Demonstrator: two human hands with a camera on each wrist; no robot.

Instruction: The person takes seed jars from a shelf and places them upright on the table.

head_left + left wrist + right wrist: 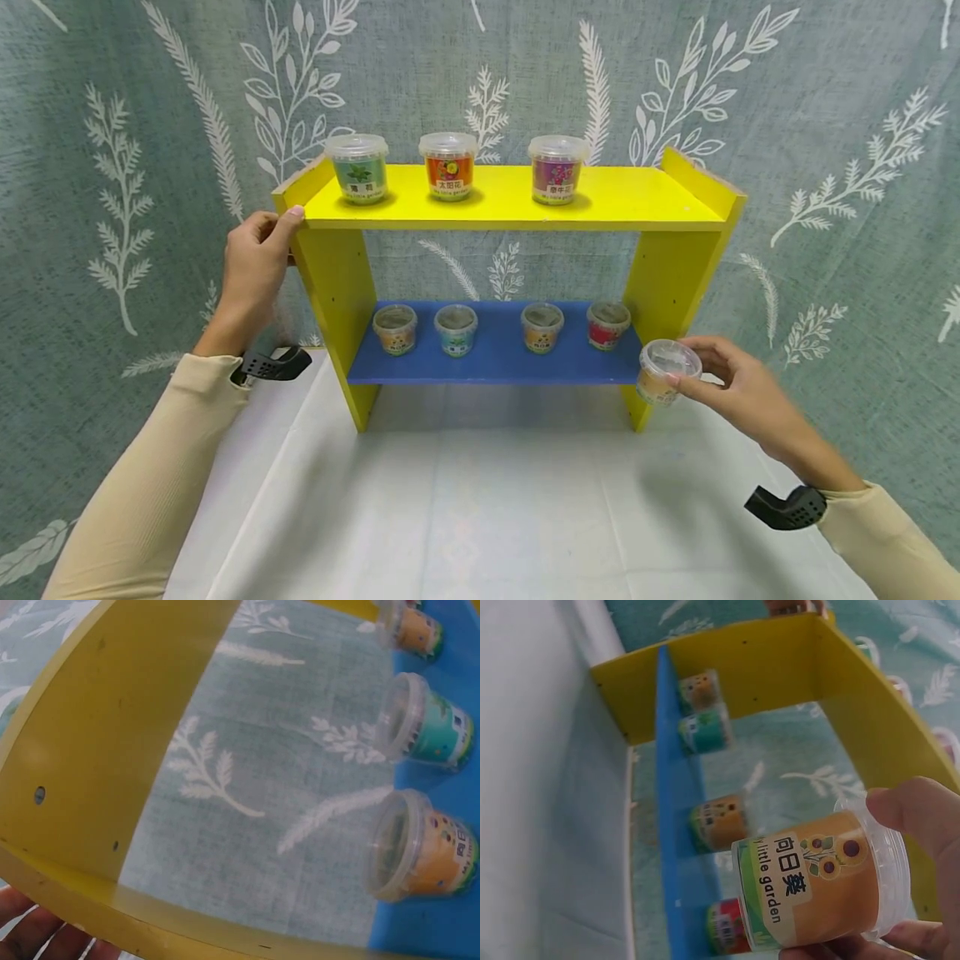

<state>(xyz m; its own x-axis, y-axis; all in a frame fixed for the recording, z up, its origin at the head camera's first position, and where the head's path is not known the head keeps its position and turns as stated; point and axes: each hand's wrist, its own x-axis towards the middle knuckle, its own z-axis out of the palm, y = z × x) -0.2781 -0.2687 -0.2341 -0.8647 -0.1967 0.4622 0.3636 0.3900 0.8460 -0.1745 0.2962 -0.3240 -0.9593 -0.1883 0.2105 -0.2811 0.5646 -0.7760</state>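
My right hand (738, 385) pinches an orange cup (664, 372) by its lid rim, just off the right end of the blue shelf (495, 360), beside the yellow side panel (670, 283); my left hand (255, 267) grips the rack's top-left corner (296, 208), fingers curled round the edge; four cups on blue, three on the yellow top (622, 200); I'd keep the cup upright, hold the rack braced, and watch clearance to the red cup (607, 323).

Materials I can log: shelf unit (510, 204), painted board, matt yellow with a matt blue lower shelf (495, 358). Small cup (666, 372) in my right hand (738, 392): clear glossy plastic, paper label. Backdrop (825, 125): coarse woven cloth, printed. Table cover (487, 517): smooth white sheet.
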